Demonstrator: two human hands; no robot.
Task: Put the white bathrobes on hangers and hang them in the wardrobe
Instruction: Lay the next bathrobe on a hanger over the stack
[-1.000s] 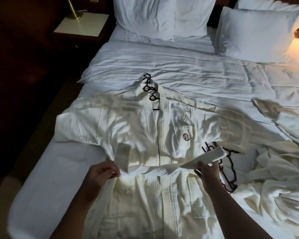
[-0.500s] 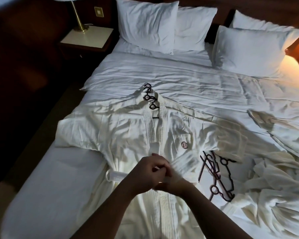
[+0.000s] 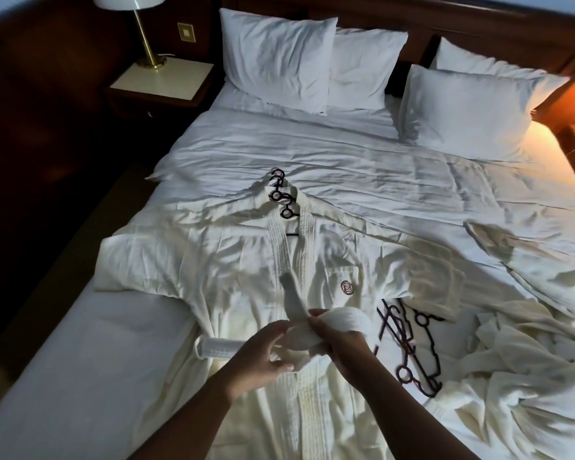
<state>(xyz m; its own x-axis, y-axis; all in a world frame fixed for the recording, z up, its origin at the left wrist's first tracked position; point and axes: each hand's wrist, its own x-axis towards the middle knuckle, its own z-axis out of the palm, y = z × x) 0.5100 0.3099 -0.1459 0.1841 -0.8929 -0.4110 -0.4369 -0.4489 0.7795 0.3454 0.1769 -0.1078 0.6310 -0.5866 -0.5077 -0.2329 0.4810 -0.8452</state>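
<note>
A white bathrobe (image 3: 213,260) lies flat and face up on the bed, closed at the front, with a dark hanger (image 3: 283,197) showing at its collar. Both hands meet over its waist. My left hand (image 3: 263,356) and my right hand (image 3: 339,340) each grip the robe's white belt (image 3: 346,322), which loops between them with one end sticking up. A second white bathrobe (image 3: 512,376) lies crumpled at the right. Dark spare hangers (image 3: 409,346) rest on the sheet between the two robes.
The bed (image 3: 379,167) carries several white pillows (image 3: 279,58) at the headboard. A nightstand (image 3: 161,81) with a brass lamp (image 3: 140,34) stands at the far left. Dark floor runs along the bed's left side. No wardrobe is in view.
My hands moved from wide apart, holding the belt ends, to together at the waist. The belt is now crossed and looped between them. The view tilted up toward the headboard.
</note>
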